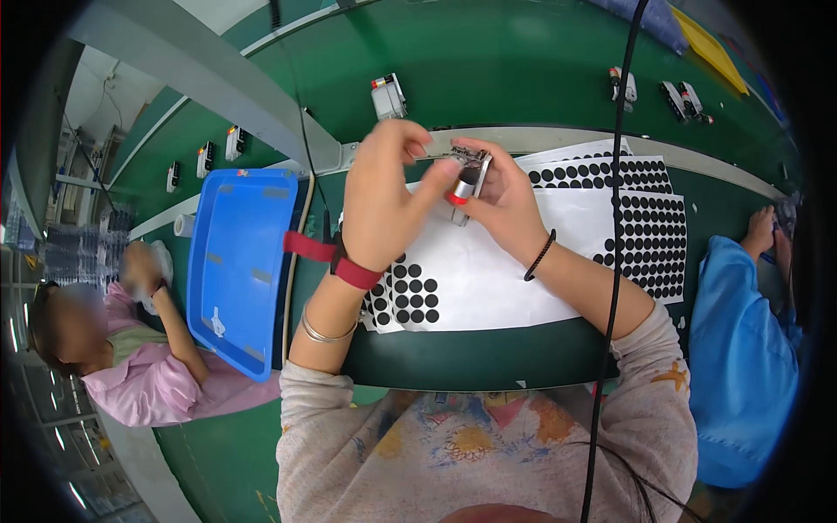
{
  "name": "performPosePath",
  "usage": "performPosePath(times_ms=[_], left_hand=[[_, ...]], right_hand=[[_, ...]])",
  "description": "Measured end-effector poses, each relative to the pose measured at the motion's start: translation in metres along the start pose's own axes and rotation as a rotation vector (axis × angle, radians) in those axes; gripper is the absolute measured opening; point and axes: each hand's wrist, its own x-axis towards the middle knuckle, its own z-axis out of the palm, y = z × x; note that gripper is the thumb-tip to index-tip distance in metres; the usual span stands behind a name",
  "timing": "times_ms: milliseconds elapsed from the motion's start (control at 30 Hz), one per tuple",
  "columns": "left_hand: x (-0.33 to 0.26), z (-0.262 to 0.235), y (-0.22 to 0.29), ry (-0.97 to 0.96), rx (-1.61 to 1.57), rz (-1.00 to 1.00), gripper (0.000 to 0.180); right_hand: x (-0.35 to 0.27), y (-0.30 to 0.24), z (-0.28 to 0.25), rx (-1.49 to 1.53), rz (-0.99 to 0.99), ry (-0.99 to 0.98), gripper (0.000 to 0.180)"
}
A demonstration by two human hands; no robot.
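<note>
My right hand (507,207) is closed around a small open-sided mechanical assembly (466,181) above the white sheets. The assembly has a silver cylinder with a red ring, a dark part and a pale casing. Beside it my left hand (384,193) is raised, fingers curled but apart from the thumb, slightly blurred. Its thumb tip reaches the near side of the assembly; I see nothing held in that hand. Beneath both hands lie white sheets (514,296) bearing rows of black round stickers, partly peeled away to bare paper.
A blue tray (202,288) stands at the left. Similar small units (388,96) sit on the green conveyor belt (488,78) beyond a metal rail. A black cable (615,174) hangs across the view. Co-workers sit at left, in a pink sleeve (161,383), and right, in blue clothing (741,366).
</note>
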Motion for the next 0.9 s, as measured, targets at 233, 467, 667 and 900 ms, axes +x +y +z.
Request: performPosePath(times_ms=[233, 467, 667, 900], left_hand=[[-0.003, 0.005, 0.007, -0.044, 0.227, 0.155, 0.025], [-0.002, 0.009, -0.001, -0.031, -0.105, 0.084, 0.015], [-0.001, 0.010, -0.001, 0.013, -0.262, -0.058, 0.013], [-0.006, 0.017, -0.008, 0.048, -0.349, -0.130, 0.016]], right_hand=[[0.001, -0.004, -0.003, 0.046, 0.032, -0.088, 0.051], [0.002, -0.002, -0.004, 0.237, 0.071, -0.133, 0.047], [-0.001, -0.009, -0.004, 0.251, 0.102, -0.094, 0.042], [-0.002, -0.004, -0.001, 0.083, -0.091, -0.043, 0.042]])
